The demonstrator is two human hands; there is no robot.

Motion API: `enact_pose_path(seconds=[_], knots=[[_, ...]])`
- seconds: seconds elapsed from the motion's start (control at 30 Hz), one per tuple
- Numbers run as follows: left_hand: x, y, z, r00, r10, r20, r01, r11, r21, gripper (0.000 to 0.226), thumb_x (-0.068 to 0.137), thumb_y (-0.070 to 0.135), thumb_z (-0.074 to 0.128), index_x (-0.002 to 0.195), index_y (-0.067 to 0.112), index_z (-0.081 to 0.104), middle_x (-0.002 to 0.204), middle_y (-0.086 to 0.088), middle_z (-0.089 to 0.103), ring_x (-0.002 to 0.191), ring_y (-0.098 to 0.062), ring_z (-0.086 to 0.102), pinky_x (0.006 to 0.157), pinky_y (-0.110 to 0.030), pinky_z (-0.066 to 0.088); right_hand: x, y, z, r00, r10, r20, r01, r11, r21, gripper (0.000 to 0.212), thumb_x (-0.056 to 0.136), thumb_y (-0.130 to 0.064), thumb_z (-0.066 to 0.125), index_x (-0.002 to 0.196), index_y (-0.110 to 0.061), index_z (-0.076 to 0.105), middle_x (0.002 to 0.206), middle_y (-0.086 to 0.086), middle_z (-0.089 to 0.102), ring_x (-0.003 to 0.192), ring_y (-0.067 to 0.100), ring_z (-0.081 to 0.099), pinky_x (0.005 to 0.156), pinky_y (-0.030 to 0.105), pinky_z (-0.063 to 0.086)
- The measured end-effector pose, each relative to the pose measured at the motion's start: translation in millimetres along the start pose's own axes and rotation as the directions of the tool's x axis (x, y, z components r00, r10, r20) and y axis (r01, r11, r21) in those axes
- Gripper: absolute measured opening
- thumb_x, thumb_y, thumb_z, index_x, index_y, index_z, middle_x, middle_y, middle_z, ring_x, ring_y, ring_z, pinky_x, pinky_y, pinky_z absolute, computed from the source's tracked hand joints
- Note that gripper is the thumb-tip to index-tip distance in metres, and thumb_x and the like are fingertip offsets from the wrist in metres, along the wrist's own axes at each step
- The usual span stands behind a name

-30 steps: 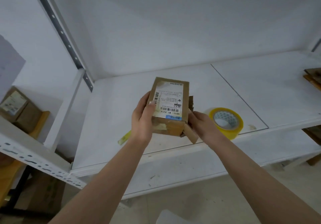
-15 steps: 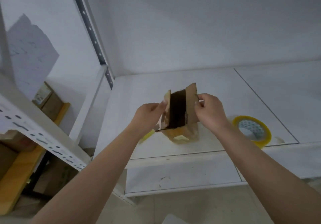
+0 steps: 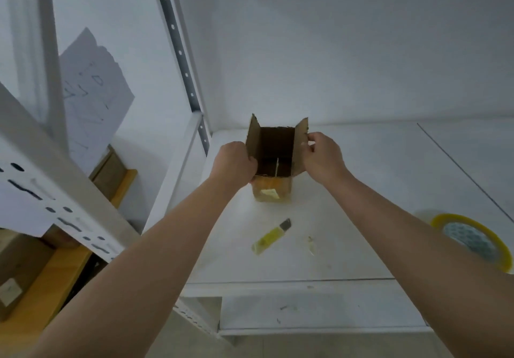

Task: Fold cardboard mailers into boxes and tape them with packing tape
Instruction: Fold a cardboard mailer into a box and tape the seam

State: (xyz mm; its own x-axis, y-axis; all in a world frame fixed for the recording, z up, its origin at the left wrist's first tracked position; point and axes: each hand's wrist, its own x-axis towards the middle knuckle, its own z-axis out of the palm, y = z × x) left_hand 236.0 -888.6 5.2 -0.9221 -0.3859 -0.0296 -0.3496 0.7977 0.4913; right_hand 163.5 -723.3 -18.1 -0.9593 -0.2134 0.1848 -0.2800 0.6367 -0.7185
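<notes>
box (image 3: 274, 160): matt brown cardboard | tape roll (image 3: 472, 239): glossy yellow plastic

Yellow utility knife (image 3: 271, 236) on white shelf (image 3: 389, 191) — paper sheet (image 3: 91, 90) left.

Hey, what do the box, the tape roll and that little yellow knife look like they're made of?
Box: brown corrugated cardboard, matte, with ragged flap edges and a glossy taped patch on its front.
Tape roll: likely clear yellowish plastic film, shiny, wound around a pale core.
Knife: seemingly yellow plastic body with a grey, probably metal, blade tip; too blurred to be sure.
</notes>
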Motion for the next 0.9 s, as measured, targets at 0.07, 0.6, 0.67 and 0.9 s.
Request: enact_pose_path(seconds=[0.07,0.6,0.67,0.9], knots=[[22.2,-4.8,-0.4,0.996,-0.01,-0.084,0.011,1.0,0.01,0.015,0.095,0.012,0.045,0.09,0.003,0.057,0.087,-0.012,0.066,0.078,-0.022,0.065,0.061,-0.023,0.047,17.4,-8.5,12.6,0.998,-0.01,0.064,0.009,1.0,0.014,0.044,0.096,-0.021,0.054,0.136,-0.007,0.041,0.109,0.01,0.064,0.093,0.023,0.059,0.08,0.035,0.05],[132.6,-59.5,24.1,0.929,0.033,-0.37,-0.025,0.999,0.028,0.023,0.1,0.021,0.048,0.118,0.007,0.053,0.091,-0.004,0.053,0.085,-0.023,0.06,0.076,-0.037,0.056,110.3,-10.2,96.0,0.916,-0.37,0.152,0.4,0.848,-0.348,0.038,0.103,-0.021,0.043,0.137,-0.006,0.044,0.112,0.013,0.056,0.098,0.027,0.057,0.077,0.034,0.045],[131.9,-63.7,26.1,0.93,0.05,-0.364,-0.043,0.999,0.029,0.028,0.101,0.028,0.047,0.121,0.009,0.051,0.095,-0.005,0.057,0.087,-0.023,0.063,0.078,-0.038,0.057,107.3,-5.6,96.8,0.912,-0.374,0.166,0.409,0.842,-0.351,0.039,0.102,-0.024,0.043,0.14,-0.011,0.043,0.117,0.011,0.052,0.101,0.027,0.056,0.077,0.034,0.045],[106.5,-49.1,0.7,0.918,0.111,-0.382,-0.02,0.972,0.234,0.036,0.1,0.042,0.044,0.115,0.011,0.053,0.082,0.0,0.053,0.071,-0.016,0.052,0.056,-0.028,0.041,74.7,-20.2,54.2,0.873,-0.473,0.119,0.451,0.691,-0.565,0.035,0.099,-0.025,0.049,0.133,-0.017,0.049,0.12,0.011,0.05,0.107,0.028,0.054,0.071,0.036,0.046]])
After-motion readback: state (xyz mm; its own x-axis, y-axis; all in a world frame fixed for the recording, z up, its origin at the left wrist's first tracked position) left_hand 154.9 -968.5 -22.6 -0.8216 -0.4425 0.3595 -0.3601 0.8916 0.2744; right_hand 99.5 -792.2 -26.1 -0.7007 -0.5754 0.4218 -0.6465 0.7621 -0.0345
